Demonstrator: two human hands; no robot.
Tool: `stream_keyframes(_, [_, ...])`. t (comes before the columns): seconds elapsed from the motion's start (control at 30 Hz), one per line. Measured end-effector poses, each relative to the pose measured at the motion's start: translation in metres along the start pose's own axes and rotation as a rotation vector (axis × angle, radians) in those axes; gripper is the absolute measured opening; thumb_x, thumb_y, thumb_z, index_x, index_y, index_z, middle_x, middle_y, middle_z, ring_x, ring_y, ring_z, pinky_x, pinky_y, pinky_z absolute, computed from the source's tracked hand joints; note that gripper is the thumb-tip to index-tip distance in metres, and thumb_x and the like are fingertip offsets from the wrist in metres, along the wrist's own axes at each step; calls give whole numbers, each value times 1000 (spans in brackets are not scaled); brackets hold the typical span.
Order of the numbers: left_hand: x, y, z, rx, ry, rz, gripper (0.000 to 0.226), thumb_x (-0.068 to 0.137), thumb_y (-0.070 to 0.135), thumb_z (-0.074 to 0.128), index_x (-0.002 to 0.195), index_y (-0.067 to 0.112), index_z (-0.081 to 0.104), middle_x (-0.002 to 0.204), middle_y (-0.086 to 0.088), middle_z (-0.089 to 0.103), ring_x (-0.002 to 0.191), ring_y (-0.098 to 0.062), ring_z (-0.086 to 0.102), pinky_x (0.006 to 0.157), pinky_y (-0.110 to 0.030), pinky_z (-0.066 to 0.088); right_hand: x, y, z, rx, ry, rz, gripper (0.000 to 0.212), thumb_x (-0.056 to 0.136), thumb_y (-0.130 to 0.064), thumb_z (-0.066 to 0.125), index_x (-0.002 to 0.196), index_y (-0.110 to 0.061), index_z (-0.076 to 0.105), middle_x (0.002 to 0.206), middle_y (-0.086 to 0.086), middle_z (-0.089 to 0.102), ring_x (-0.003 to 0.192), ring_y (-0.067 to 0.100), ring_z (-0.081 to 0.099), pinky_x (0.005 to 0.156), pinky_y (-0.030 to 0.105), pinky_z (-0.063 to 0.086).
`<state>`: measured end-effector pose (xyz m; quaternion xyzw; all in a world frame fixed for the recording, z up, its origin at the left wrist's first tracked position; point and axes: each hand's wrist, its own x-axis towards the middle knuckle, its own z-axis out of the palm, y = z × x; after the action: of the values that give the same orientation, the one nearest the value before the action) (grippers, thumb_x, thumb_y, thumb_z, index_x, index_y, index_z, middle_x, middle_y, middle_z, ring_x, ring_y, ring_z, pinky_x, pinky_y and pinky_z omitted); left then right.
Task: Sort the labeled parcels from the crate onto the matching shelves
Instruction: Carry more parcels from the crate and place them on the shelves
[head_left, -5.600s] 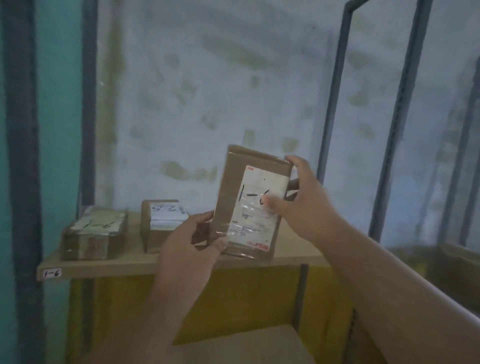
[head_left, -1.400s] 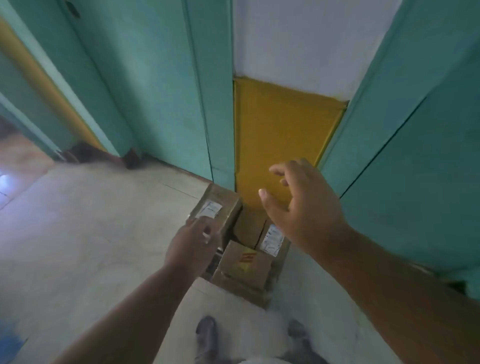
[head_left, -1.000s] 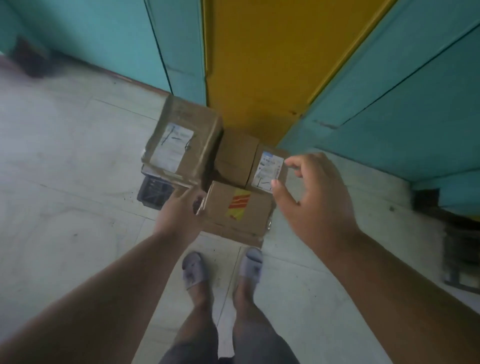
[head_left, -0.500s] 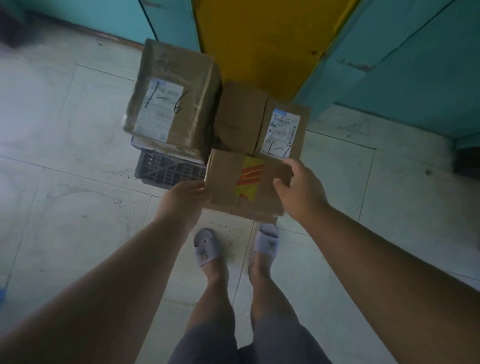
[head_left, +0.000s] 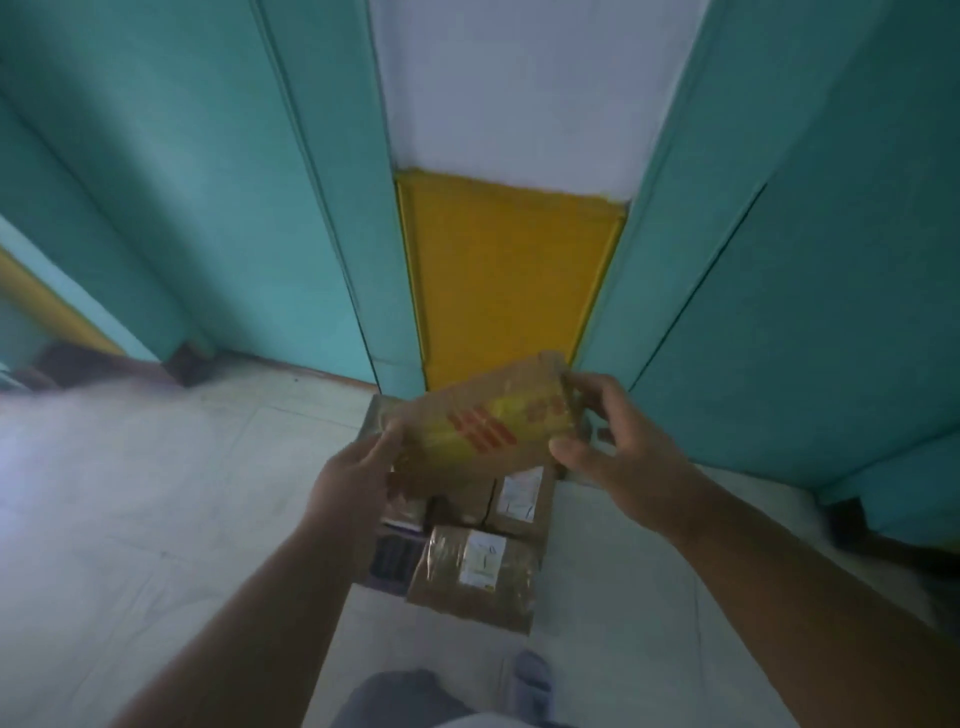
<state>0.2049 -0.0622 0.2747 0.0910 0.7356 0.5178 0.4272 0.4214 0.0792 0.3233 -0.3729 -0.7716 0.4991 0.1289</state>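
Note:
I hold a brown cardboard parcel with a yellow and red print in the air above the crate. My left hand grips its lower left end. Its right end is gripped by my right hand, thumb on the front face. No label shows on the side facing me. Below it the dark plastic crate stands on the floor. A taped parcel with a white label lies at the crate's near side, and another labelled parcel lies behind it.
Teal doors or panels and a yellow and white wall strip rise right behind the crate. Pale tiled floor spreads to the left. My legs and one slipper are at the bottom edge.
Both hands have lifted the parcel with the yellow and red print up off the crate and tilted it. My head has come up, so the wall fills the view again.

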Motion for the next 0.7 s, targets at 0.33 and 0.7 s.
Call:
stream_keyframes(0.33, [-5,86,8,5,-302,30,59,95,60,49,97,5,70,84,-16,77,81,-33,73,79,-47,58,-33,-78,-35,-262,554,7,23,90,-36,67,109,-44,58,97,-25,65,74,-4,60,64,20,45])
stream_keyframes(0.7, [-83,33,68,206,-875,76,67,78,36,71,136,41,40,114,-3,75,95,-30,75,97,-57,52,-154,-53,-43,-261,936,303,27,92,-40,65,117,-28,66,95,-13,68,82,-3,61,65,14,43])
